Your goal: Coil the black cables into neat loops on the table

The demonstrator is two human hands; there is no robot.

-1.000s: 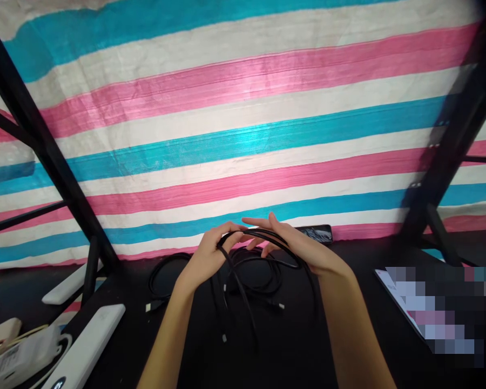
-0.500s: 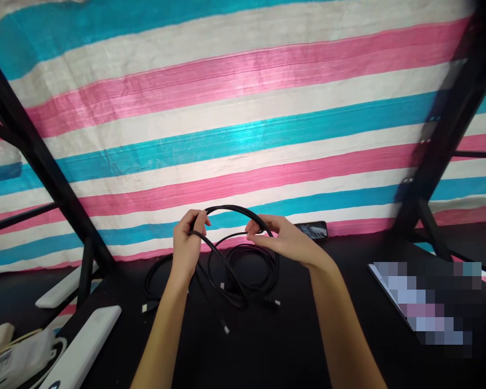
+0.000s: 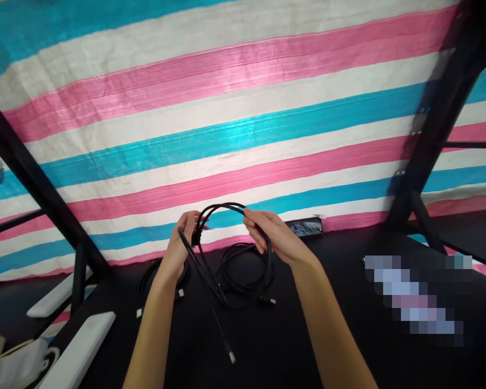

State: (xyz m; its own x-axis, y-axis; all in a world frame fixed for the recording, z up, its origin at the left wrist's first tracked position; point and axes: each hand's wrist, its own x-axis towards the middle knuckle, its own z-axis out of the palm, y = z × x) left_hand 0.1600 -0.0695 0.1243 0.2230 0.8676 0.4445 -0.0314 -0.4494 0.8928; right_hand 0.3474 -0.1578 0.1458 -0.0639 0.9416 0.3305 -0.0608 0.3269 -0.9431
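Between my hands a looped black cable (image 3: 223, 206) is held up over the black table. My left hand (image 3: 183, 229) is closed round the left side of the loop, where the strands bunch. At the right side, my right hand (image 3: 269, 229) pinches the strands between thumb and fingers. One end hangs down with a metal-tipped plug (image 3: 231, 356). Behind the held loop, a coiled black cable (image 3: 243, 246) lies on the table, with a plug (image 3: 270, 301) to its right. Another black coil (image 3: 148, 275) sits partly hidden behind my left wrist.
A phone (image 3: 305, 227) lies at the back against the striped sheet (image 3: 235, 129). White bars (image 3: 79, 351) and a white adapter (image 3: 18, 362) are at the left. A blurred flat object (image 3: 415, 300) lies right. Black frame posts (image 3: 419, 135) stand on both sides.
My right hand has closed on the cable's right side, and the loop's strands have spread apart at the top. The hanging plug has swung lower. The view has shifted slightly.
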